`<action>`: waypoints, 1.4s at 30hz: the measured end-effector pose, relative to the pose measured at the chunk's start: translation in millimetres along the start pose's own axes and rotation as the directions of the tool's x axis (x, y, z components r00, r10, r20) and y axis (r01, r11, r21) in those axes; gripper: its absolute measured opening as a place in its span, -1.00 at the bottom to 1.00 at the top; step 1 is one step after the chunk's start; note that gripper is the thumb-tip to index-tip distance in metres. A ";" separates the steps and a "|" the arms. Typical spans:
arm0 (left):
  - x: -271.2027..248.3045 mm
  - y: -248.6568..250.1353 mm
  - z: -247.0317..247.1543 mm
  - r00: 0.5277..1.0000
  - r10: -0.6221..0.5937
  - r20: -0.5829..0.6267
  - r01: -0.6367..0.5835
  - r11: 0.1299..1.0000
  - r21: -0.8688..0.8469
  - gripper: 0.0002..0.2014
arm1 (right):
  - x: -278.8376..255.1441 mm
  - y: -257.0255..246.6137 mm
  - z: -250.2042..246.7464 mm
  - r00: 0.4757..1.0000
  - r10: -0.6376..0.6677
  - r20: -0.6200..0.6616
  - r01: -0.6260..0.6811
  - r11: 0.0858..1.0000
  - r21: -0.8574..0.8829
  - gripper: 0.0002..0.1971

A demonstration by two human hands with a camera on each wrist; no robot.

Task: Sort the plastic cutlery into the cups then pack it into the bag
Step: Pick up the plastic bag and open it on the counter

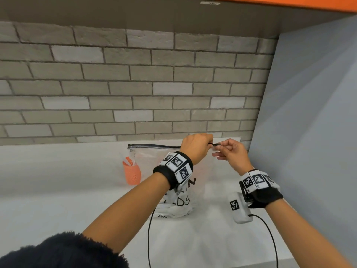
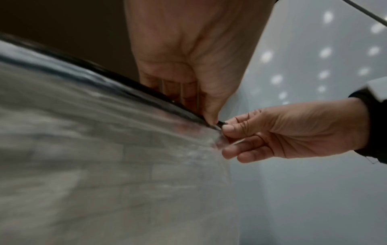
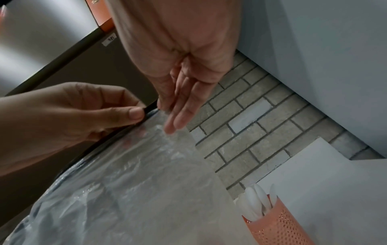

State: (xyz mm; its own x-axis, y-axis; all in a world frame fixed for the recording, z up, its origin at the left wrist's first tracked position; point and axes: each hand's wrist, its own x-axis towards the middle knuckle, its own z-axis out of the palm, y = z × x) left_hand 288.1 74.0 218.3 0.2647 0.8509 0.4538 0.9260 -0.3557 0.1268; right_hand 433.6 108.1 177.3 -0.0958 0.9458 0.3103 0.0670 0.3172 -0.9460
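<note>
A clear plastic bag (image 1: pixel 154 157) with a black zip strip (image 1: pixel 152 146) along its top is held upright above the white counter (image 1: pixel 58 180), in front of the grey brick wall (image 1: pixel 135 84). Both hands meet at the right end of the strip. The left hand (image 1: pixel 195 147) has its fingers (image 2: pixel 171 89) curled, thumb and forefinger pinching the black strip close to its end. The right hand (image 1: pixel 230 154) pinches the very tip of the same strip between thumb and forefinger, while its other fingers (image 3: pixel 180 107) lie fairly straight and loose against the clear film below.

Black lettering is printed on the front of the bag, partly hidden by the left forearm. White cutlery (image 1: pixel 173 208) lies bunched at the bottom of the bag; from here I cannot tell which pieces they are.

Behind the bag's left edge, an orange perforated cup (image 1: pixel 132 174) stands on the counter, seen partly through the film. In the right wrist view the cup (image 3: pixel 276 225) holds several white plastic spoons (image 3: pixel 257 202), bowls upward.

Each wrist wears a black band with black-and-white marker squares, and thin black cables hang down from them. A grey panel (image 1: pixel 309 113) closes the counter on the right.
</note>
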 end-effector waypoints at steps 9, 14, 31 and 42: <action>-61.4 -108.7 -44.4 0.981 -0.183 -0.056 0.188 0.977 0.103 -0.78 | 8.1 1.8 12.5 1.000 -0.010 -0.006 0.010 0.999 0.054 -0.79; -98.9 -156.6 -62.8 0.941 -0.333 -0.062 0.338 0.929 0.147 -0.80 | 11.7 0.6 21.3 1.000 -0.026 -0.004 0.026 0.998 0.058 -0.79; -65.0 -117.4 -51.3 0.907 -0.346 0.239 0.359 0.933 -0.013 -0.75 | 4.8 -19.3 32.7 0.998 -0.010 0.056 0.024 0.966 -0.258 -0.78; -74.3 -88.6 -11.7 0.946 -0.323 0.002 0.320 0.939 0.125 -0.51 | -5.0 -5.7 40.1 0.852 0.492 0.182 -0.408 0.839 -0.361 -0.92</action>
State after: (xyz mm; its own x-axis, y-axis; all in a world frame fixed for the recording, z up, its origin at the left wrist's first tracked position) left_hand 183.3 37.7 183.6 -0.0480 0.9211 0.3865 0.9879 -0.0133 0.1545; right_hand 393.9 98.8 177.3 -0.2293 0.9486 -0.2180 0.4533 -0.0941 -0.8864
